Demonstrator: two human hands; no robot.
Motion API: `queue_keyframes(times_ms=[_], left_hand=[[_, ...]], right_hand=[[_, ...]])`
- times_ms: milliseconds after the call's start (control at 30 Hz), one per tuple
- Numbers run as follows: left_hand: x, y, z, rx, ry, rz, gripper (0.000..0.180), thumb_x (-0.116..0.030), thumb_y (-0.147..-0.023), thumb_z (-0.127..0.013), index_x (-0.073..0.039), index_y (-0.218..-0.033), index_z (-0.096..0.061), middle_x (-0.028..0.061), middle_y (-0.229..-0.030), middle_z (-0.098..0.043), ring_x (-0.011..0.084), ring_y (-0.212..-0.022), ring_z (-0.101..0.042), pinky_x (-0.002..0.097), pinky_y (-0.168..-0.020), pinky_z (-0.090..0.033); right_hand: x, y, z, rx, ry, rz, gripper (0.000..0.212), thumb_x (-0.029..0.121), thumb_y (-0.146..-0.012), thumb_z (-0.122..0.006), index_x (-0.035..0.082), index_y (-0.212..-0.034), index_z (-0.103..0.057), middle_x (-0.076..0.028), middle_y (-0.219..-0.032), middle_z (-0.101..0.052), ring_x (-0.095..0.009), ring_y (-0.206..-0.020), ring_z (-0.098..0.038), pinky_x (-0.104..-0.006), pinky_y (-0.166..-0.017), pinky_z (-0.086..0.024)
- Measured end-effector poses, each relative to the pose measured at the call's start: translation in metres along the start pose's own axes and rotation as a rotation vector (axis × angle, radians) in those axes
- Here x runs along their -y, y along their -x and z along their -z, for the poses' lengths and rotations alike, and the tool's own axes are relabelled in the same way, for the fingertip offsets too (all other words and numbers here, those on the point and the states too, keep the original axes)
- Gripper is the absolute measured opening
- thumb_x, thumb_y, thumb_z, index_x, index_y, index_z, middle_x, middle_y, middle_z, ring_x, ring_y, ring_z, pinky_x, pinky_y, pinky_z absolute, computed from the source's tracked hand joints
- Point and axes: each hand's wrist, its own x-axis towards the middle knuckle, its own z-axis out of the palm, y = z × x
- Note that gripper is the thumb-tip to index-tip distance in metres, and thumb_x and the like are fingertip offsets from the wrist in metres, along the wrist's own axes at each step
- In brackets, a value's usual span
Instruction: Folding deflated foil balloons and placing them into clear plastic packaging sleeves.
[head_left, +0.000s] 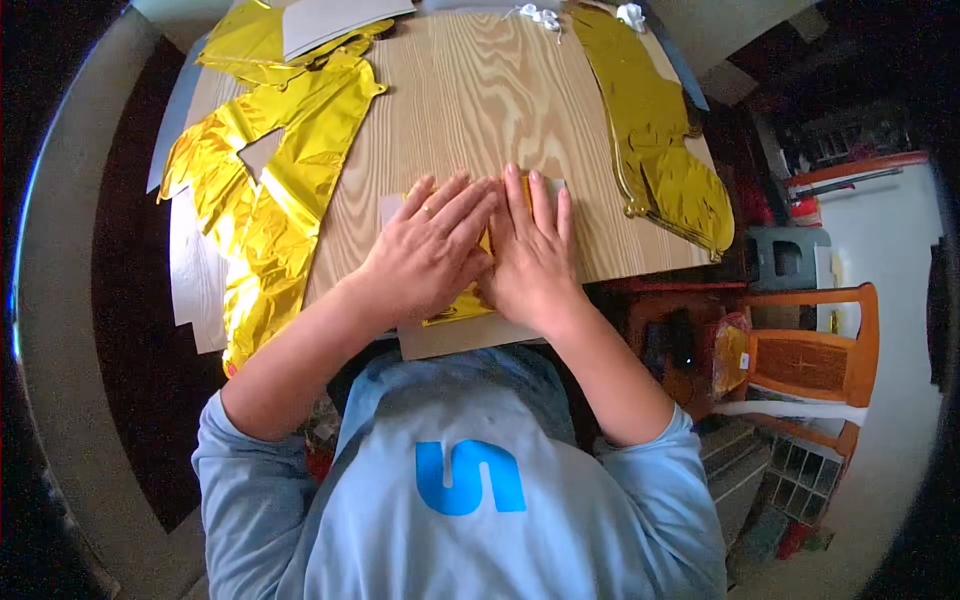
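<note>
A folded piece of shiny gold foil (462, 308) lies on a grey-beige card (465, 337) at the table's near edge. My left hand (428, 245) presses flat on the foil, its fingers stretched out and a ring on one of them. Beside it, my right hand (533, 250) also lies flat with straight fingers, over the right part of the foil and card. The two hands touch or overlap near the middle, and they cover most of the foil. Neither hand grips anything.
A large flat gold foil balloon (312, 175) spreads along the left of the wooden table (450, 110); another gold foil balloon (650, 130) lies at the right. Grey cards (335, 25) rest on more foil at far left. White ribbon bundles (540, 17) sit at the far edge. A wooden chair (862, 345) stands right.
</note>
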Motion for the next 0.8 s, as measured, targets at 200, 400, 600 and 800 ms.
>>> queue_keyframes(times_ms=[200,400,600,800], left_hand=[[0.027,0.035,0.018,0.157,-0.001,0.089,0.064,-0.035,-0.101,-0.053,-0.002,-0.153,-0.035,0.0169,-0.161,-0.032,0.0335,-0.151,-0.027,0.0512,-0.123,-0.018],[0.038,0.034,0.041,0.197,0.237,0.103,0.055,-0.019,-0.104,-0.046,-0.004,-0.155,-0.033,0.0151,-0.158,-0.038,0.0332,-0.151,-0.027,0.0504,-0.123,-0.017],[0.047,0.036,0.037,0.18,0.327,0.108,0.055,-0.012,-0.102,-0.044,-0.006,-0.156,-0.031,0.0134,-0.153,-0.045,0.0318,-0.149,-0.03,0.0495,-0.124,-0.017],[0.055,0.038,0.024,0.173,0.314,0.113,0.055,-0.012,-0.102,-0.044,-0.006,-0.155,-0.031,0.0131,-0.154,-0.045,0.0297,-0.149,-0.031,0.0497,-0.124,-0.017]], right_hand=[[0.002,-0.003,0.001,-0.034,-0.072,-0.036,0.078,0.048,-0.097,-0.052,-0.003,-0.152,-0.032,-0.032,-0.158,-0.026,-0.049,-0.147,-0.023,-0.0637,-0.119,-0.011],[-0.013,0.003,0.026,-0.096,-0.692,-0.017,0.073,0.038,-0.097,-0.059,-0.002,-0.152,-0.032,-0.033,-0.157,-0.028,-0.047,-0.146,-0.027,-0.0587,-0.12,-0.019],[-0.012,0.041,0.076,-0.027,-0.209,0.318,0.06,0.023,-0.078,-0.077,0.005,-0.133,-0.059,-0.017,-0.145,-0.05,-0.038,-0.139,-0.041,-0.0565,-0.118,-0.028],[0.006,0.046,0.052,-0.059,-0.143,0.377,0.05,0.015,-0.076,-0.076,0.004,-0.123,-0.065,-0.016,-0.136,-0.058,-0.035,-0.13,-0.052,-0.0539,-0.114,-0.036]])
